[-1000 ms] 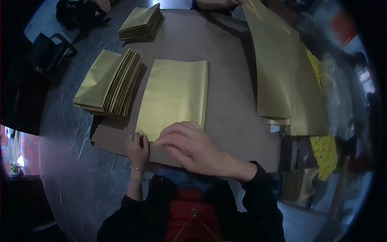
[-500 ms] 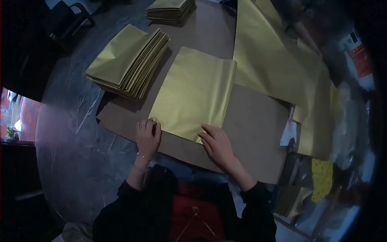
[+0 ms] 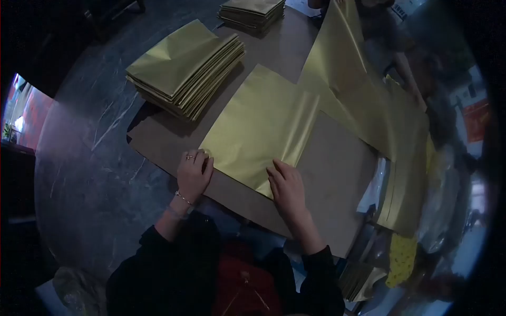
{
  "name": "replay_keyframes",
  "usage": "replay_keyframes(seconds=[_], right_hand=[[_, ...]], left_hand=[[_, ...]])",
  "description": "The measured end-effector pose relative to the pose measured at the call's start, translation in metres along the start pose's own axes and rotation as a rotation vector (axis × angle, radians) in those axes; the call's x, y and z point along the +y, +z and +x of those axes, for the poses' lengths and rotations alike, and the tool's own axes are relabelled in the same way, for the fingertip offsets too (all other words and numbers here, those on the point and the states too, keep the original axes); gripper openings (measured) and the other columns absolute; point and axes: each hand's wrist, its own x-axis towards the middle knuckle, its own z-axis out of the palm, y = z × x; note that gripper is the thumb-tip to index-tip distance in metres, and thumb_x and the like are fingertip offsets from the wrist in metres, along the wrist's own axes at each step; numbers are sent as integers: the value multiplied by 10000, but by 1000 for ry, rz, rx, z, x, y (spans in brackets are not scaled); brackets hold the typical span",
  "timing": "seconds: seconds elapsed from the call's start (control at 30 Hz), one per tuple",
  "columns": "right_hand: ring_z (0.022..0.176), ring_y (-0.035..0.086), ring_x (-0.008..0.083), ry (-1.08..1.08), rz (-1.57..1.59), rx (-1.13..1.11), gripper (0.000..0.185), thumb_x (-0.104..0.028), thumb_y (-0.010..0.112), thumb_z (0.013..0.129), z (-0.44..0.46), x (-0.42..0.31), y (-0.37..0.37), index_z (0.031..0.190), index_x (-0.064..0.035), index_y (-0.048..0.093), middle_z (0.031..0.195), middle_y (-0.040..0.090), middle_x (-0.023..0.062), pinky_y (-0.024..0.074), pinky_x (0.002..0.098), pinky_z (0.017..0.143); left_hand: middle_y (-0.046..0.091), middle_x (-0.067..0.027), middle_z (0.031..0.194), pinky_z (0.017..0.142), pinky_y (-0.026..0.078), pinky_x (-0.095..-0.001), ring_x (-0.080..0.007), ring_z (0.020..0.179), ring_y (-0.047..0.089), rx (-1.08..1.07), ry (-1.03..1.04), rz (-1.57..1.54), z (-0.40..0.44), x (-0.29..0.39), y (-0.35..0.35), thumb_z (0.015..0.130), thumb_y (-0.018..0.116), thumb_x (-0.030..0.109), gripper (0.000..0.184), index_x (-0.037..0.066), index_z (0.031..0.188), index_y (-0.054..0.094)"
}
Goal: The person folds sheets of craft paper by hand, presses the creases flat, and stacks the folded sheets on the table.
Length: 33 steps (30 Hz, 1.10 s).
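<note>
A folded gold sheet (image 3: 258,121) lies on the brown board in front of me. My left hand (image 3: 194,171) is at its near left corner, fingers closed on the edge, with a ring and a bracelet showing. At the near right part of the sheet is my right hand (image 3: 287,187), its fingers bent together on the gold surface close to the bottom edge. A thick stack of folded gold sheets (image 3: 179,63) sits to the left, beyond my left hand.
A second gold stack (image 3: 252,15) stands at the far edge of the brown board (image 3: 337,174). A large gold sheet (image 3: 363,89) hangs across the right side, near another person's hand at the top. Yellow patterned material (image 3: 402,258) is at lower right.
My right hand has come down from above the sheet onto its near right part. The large gold sheet has swung across the board's far right. The view has turned.
</note>
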Motion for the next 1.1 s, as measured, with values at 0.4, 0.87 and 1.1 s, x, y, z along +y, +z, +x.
replay_keyframes(seconds=[0.4,0.87,1.1], right_hand=[[1167,482,337,-77,79,-56,304,-147,569,871,1,-23,25,1160,-53,559,1306,474,160,404,422,974],[1407,199,277,-105,39,-379,493,-291,387,978,20,-36,30,1429,-103,321,1523,222,101,181,490,1125],[1399,234,240,-114,-4,-350,488,-317,390,977,37,-14,37,1433,-152,329,1524,239,50,168,504,1125]], left_hand=[[574,-144,905,709,461,-413,-330,828,544,-24,52,61,0,-4,4,797,655,95,112,28,849,582],[581,-127,901,700,460,-392,-313,806,547,-40,26,26,1,-1,0,776,700,146,174,41,842,579],[576,-123,881,699,458,-394,-312,796,541,-41,36,9,1,-4,0,768,698,134,170,43,842,575]])
